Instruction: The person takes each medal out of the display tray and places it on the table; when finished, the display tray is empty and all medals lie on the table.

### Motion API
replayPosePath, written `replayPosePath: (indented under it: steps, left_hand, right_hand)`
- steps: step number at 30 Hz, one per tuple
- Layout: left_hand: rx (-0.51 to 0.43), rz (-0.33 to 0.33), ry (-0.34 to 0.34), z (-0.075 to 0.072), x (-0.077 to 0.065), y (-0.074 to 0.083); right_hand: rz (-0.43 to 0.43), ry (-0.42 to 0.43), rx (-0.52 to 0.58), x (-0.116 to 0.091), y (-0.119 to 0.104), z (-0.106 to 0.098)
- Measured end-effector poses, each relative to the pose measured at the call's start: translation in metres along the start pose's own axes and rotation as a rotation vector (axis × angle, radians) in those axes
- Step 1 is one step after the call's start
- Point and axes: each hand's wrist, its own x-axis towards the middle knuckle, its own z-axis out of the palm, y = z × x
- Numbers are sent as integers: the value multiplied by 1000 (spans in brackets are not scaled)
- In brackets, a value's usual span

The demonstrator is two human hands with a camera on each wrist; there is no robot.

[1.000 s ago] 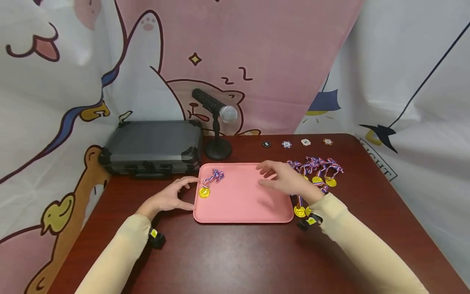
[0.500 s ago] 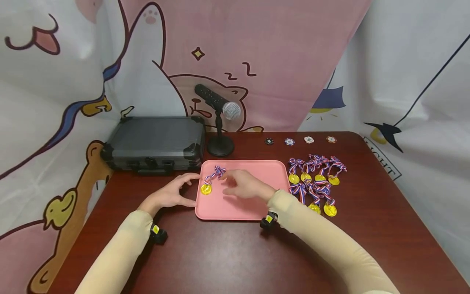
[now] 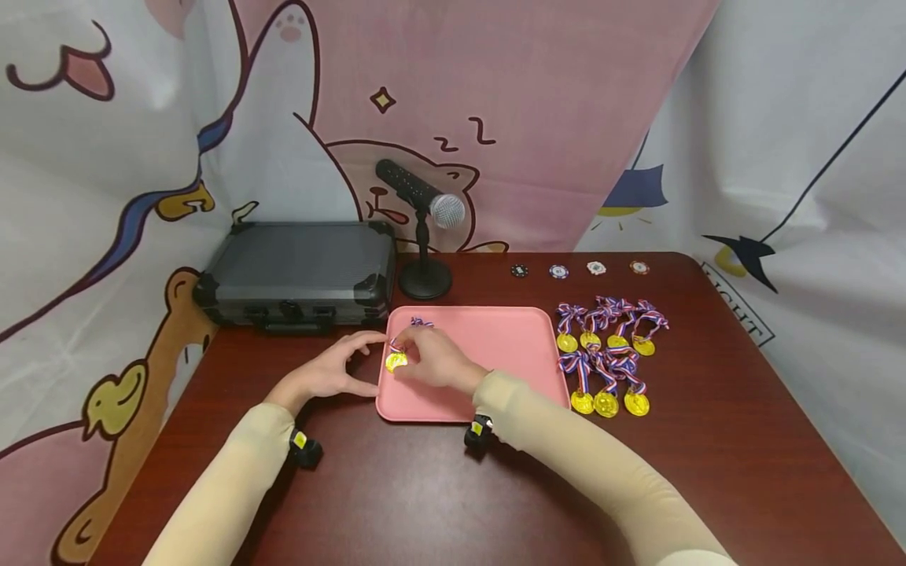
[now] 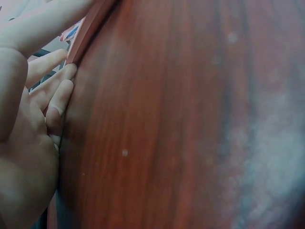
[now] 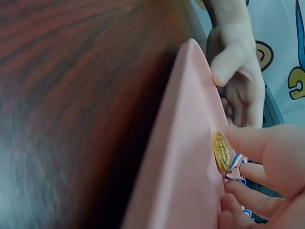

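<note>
A pink tray [image 3: 499, 346] lies on the dark red-brown table. Inside its left end is a gold medal [image 3: 395, 362] with a knotted red, white and blue ribbon. My right hand [image 3: 439, 359] is over this medal and partly hides the ribbon. In the right wrist view, its thumb is at the rim of the medal [image 5: 221, 152] and its fingers are beside the ribbon [image 5: 239, 161], with a gap between them. My left hand [image 3: 329, 371] has thumb and fingers spread, touching the tray's left edge. The left wrist view shows those fingers [image 4: 61, 98] at the tray's side.
Several gold medals [image 3: 605, 404] with knotted ribbons lie in two rows right of the tray. A black case [image 3: 300, 267] stands back left, beside a microphone [image 3: 418, 195] on a round-based stand. Several poker chips [image 3: 558, 271] line the back edge. Printed cloth hangs behind.
My right hand has moved left across the tray, from its right end to the medal at the left end. My left hand stays at the tray's left edge.
</note>
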Motion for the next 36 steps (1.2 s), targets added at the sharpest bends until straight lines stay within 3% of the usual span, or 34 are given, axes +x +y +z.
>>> replayPosePath:
  steps: [8,13,17,25,36]
  left_hand:
    - [6,-7,5,1,0,-2]
    - [3,0,4,1,0,-1]
    - [4,20,8,1,0,0]
    - [8,21,6,0,2,0]
    - [0,2,6,2,1,-3]
  right_hand:
    - [51,-13,44,2,-7,11]
    - [0,-8,72,1,-4,14]
    - [-32,-7,158,0,-1,9]
    - [43,-14,411,-11,8,-16]
    - [56,59,438,-49,24,-71]
